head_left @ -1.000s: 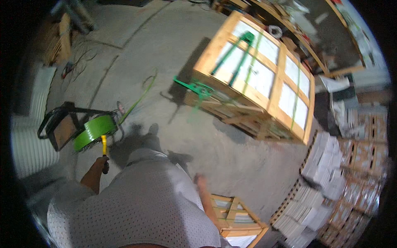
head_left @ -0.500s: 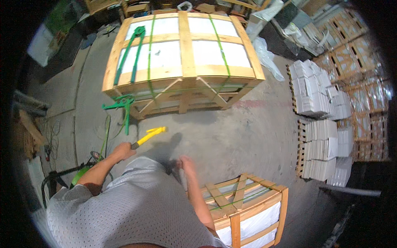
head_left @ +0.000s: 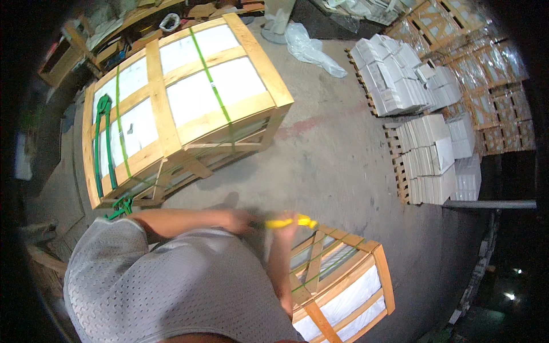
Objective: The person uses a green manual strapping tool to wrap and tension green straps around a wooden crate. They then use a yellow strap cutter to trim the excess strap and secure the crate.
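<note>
Scene: A person in a grey mesh shirt [head_left: 171, 286] stood on a concrete floor [head_left: 343, 166] among timber crates, seen from overhead.
Left hand: The left hand [head_left: 237, 220] was closed around the dark end of a yellow-handled tool [head_left: 284, 222], the arm reaching across the body from the left.
Right hand: The right hand [head_left: 287, 224] met the same tool from below, at its yellow part; motion blur made it impossible to tell how firmly its fingers wrapped it.
Tool: It lay roughly level between the two hands, its yellow tip pointing right, just above the near top corner of the small crate.
Small crate: A small wooden crate [head_left: 343, 286] packed with white slabs sat directly under and to the right of the grip, green straps [head_left: 320, 268] crossing its top.
Large crate: A large wooden crate [head_left: 177, 108] holding white panels stood well beyond the hands, up and to the left, bound with green strapping [head_left: 214, 86]; a green strapping tool [head_left: 103, 143] lay along its left end.
Floor beyond: Stacks of white tiles on pallets [head_left: 423, 148] stood far to the right of the grip, and a crumpled clear plastic sheet [head_left: 311, 48] lay past the large crate.
Far left: More green strap [head_left: 119, 207] trailed on the floor beside the left elbow.
</note>
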A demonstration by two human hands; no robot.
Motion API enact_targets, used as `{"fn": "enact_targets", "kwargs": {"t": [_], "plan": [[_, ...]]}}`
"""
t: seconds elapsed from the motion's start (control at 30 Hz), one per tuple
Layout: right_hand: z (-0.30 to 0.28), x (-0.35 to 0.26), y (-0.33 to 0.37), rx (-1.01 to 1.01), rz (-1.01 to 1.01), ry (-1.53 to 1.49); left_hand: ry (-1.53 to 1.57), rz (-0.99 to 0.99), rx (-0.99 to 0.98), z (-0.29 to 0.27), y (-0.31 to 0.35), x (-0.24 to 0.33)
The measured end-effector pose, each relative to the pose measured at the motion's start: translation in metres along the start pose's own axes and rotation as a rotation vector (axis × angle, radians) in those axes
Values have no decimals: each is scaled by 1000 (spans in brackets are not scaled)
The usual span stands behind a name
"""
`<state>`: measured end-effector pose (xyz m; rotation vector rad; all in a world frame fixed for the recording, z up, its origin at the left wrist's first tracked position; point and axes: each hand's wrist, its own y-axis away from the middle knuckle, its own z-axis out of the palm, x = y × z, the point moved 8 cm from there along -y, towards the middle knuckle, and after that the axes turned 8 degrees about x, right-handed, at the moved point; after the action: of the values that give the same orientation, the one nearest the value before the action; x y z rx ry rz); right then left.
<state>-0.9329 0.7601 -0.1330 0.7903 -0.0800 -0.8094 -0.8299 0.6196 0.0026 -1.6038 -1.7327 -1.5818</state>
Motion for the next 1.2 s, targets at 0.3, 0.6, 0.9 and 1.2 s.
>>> {"fn": "enact_targets", "kwargs": {"t": [0.3,0.6,0.9,1.2], "plan": [[-158,-233,-3,583,-431,567,-16,119,578,-165,-160,5],[-192,-362,-75,677,192,1328,223,-370,1252,-350,-185,-46],[-20,-423,-276,429,389,1617,267,-651,1568,-417,-198,-89],[185,-425,-432,279,210,1566,-31,-940,1751,-566,-232,-145]]}}
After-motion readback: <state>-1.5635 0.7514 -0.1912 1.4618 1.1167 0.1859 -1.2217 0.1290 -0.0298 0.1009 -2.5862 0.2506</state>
